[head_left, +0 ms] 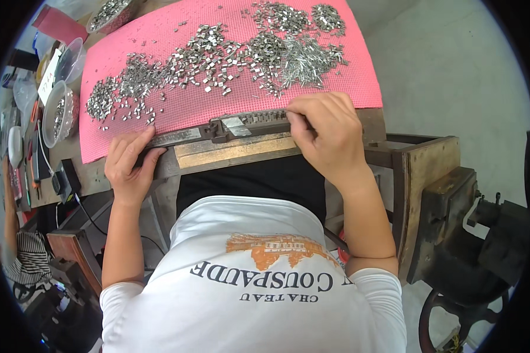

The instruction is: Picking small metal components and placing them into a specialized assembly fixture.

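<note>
A long dark metal jig (215,130) lies along the near edge of a pink textured mat (359,82). Along its right half runs a row of small metal pieces (265,116), beside a shiny flat plate (235,126). At the jig's left end, my left hand (128,163) grips it between thumb and fingers. My right hand (330,132) is closed at the right end, thumb against forefinger; whatever is pinched there is hidden. Loose small metal pieces (209,59) lie in heaps across the mat, with a pile of thin metal pins (305,59) toward the right.
Below the jig sits a pale wooden strip (235,152). Clear plastic bowls (52,126) of metal pieces stand on the left, near a small black box (66,179) with a cable. A heavy dark machine (453,235) is at right. Another person's striped garment (32,259) shows at far left.
</note>
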`<state>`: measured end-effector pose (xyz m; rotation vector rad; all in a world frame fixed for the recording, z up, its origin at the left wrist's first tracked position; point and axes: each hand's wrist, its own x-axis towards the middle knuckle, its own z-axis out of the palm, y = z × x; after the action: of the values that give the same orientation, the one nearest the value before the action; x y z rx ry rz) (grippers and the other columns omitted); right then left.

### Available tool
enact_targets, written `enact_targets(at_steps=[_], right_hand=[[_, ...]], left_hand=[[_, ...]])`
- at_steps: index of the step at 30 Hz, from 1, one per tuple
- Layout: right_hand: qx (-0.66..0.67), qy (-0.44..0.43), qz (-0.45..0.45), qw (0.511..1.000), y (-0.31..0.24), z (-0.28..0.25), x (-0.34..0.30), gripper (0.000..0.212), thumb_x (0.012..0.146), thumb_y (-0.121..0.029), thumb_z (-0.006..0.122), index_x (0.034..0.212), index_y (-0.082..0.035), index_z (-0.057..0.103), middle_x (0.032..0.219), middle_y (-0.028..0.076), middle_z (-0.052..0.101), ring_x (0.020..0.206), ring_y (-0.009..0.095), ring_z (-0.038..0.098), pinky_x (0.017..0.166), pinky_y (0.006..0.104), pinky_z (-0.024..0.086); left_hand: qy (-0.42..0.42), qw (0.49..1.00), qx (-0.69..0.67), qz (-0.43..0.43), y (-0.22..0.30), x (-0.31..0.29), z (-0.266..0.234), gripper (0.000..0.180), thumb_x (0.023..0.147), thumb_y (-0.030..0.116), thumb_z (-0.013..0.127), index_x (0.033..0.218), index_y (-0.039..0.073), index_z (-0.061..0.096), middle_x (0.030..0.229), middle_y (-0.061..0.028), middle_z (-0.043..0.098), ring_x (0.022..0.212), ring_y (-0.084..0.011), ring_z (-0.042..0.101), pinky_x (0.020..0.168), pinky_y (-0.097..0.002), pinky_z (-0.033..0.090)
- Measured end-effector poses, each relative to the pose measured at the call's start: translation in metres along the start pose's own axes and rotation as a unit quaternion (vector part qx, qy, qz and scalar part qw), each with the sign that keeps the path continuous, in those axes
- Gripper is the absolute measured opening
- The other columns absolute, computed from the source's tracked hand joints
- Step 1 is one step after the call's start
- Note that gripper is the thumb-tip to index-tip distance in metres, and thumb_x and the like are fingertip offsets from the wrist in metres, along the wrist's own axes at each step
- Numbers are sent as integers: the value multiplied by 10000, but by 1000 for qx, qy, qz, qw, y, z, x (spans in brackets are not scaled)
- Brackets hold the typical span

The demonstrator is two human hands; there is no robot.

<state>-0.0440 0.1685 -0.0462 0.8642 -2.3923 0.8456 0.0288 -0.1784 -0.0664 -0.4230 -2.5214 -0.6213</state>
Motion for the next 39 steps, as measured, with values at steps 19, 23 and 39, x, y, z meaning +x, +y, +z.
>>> enact_targets(at_steps=[19, 23, 39], right_hand=[[111, 45, -41, 992, 14, 20, -6, 509, 698, 128, 755, 1177, -37, 710, 922, 95, 729, 803, 278, 706, 714, 376, 571], [100, 43, -42, 993, 16, 19, -9, 488, 688, 169, 746, 1147, 4, 714, 953, 126, 754, 843, 260, 745, 723, 334, 603], [103, 37, -26, 994, 2, 15, -2, 316, 701, -3, 791, 1006, -64, 730, 1027, 64, 707, 934, 264, 686, 831, 413, 496]], left_hand=[[10, 1000, -11, 4, 0, 2, 0, 486, 671, -21, 891, 1139, 19, 765, 998, -120, 760, 910, -297, 704, 816, -371, 564], [7, 1000, -6, 4, -1, -1, -1, 481, 680, -10, 892, 1142, 19, 766, 1001, -121, 761, 922, -299, 705, 833, -373, 564], [0, 993, 6, 121, 6, 16, -32, 693, 650, -55, 900, 1293, 29, 655, 983, -180, 759, 815, -315, 695, 746, -414, 529]])
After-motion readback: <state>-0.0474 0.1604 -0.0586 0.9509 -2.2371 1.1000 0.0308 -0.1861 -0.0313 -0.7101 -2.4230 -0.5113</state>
